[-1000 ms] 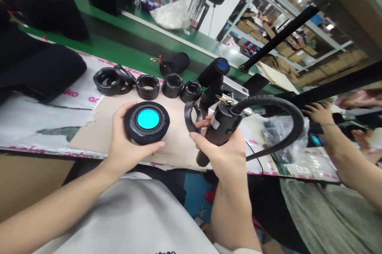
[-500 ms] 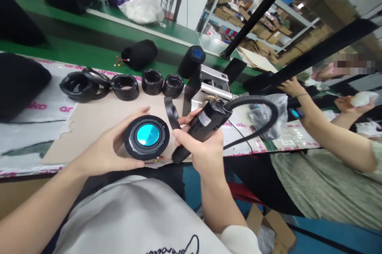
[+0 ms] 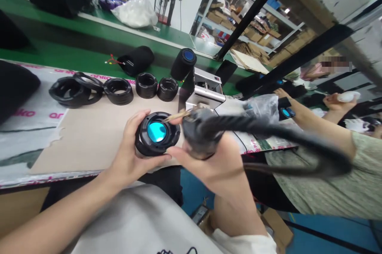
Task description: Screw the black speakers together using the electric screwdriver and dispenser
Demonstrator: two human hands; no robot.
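Bright light, blurred right hand [image 3: 213, 166], warped edges.

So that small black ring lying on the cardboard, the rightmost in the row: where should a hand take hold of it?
Come straight down from above and pinch the ring's outer wall, thumb on the near side, fingers on the far side. It lies flat with its hole upward, so that wall stands exposed, while the neighbouring ring crowds its left side.

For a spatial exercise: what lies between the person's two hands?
Head view: a black round housing with a blue lens, held in the left hand.
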